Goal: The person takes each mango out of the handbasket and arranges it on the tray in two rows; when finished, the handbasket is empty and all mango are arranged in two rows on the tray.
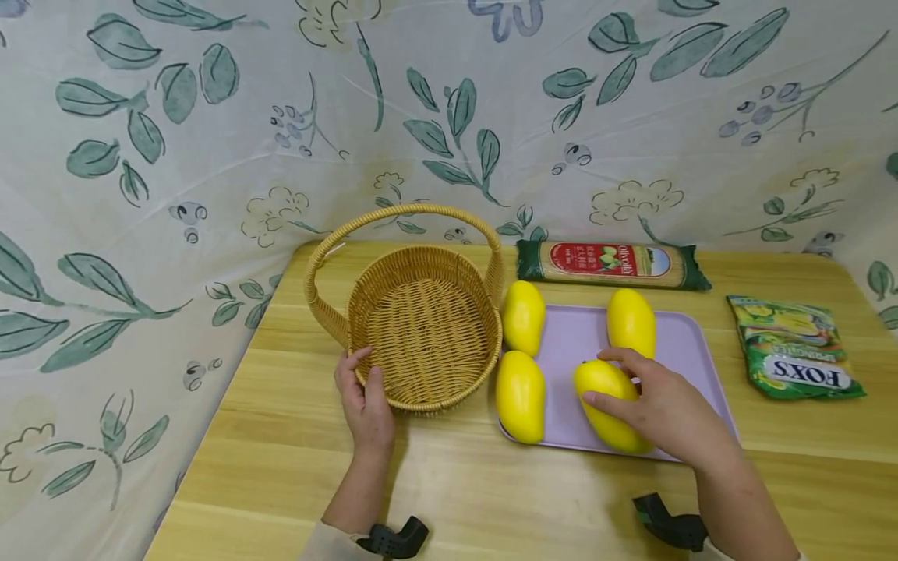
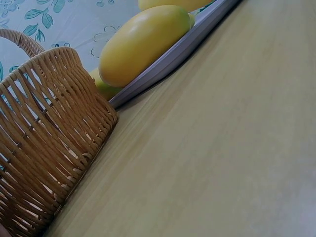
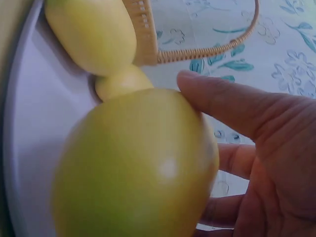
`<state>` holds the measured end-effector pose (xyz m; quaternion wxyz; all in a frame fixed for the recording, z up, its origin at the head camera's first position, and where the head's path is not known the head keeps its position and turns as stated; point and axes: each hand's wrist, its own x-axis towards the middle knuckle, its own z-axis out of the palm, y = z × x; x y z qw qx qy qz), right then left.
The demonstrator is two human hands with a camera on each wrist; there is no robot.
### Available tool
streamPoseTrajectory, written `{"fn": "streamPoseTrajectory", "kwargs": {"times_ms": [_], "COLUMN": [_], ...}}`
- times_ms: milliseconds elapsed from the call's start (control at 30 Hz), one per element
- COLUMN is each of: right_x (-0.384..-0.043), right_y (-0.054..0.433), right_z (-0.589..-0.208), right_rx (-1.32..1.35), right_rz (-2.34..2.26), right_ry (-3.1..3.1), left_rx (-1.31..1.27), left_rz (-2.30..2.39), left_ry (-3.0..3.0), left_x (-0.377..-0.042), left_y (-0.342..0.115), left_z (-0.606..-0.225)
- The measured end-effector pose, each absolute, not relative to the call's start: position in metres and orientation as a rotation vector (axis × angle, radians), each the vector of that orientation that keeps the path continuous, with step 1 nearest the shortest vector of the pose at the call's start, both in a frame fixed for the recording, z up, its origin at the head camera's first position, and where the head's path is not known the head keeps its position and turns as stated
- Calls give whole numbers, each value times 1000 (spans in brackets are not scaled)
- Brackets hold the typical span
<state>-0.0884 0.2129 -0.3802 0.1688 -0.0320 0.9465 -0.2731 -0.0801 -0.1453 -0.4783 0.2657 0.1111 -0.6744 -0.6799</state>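
My left hand (image 1: 366, 409) holds the near-left rim of a round wicker basket (image 1: 428, 331), its thumb over the edge. The basket stands upright with its tall handle raised and nothing inside. With thumb and fingers spread round it, my right hand (image 1: 669, 405) grips a yellow mango (image 1: 613, 425) at the front of a lilac tray (image 1: 568, 327). In the right wrist view, that mango (image 3: 133, 168) fills the middle, and the palm side of the hand shows. Another mango (image 1: 631, 323) lies behind it, and two more, one a near-left mango (image 1: 521, 397), lie along the tray's left side.
A pack of spaghetti (image 1: 613, 265) lies behind the tray. To the tray's right is a green FOX'S bag (image 1: 796, 348). The wooden table (image 1: 463, 499) backs onto a leaf-patterned cloth (image 1: 281, 117). The basket's right side stands close to the left mangoes.
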Motion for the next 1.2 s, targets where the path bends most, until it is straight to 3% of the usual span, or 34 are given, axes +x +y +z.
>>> {"fn": "streamPoseTrajectory", "kwargs": {"times_ms": [333, 1200], "right_x": [-100, -104], "right_y": [243, 247], "right_z": [-388, -391], "right_rx": [11, 131], "right_rz": [-704, -594], "right_ry": [2611, 2581], "left_rx": [309, 276], "left_rz": [-1841, -1860], "left_ry": [-1833, -1807], "left_x": [-79, -81], "left_y": [-147, -148], "left_z": [-479, -480]}}
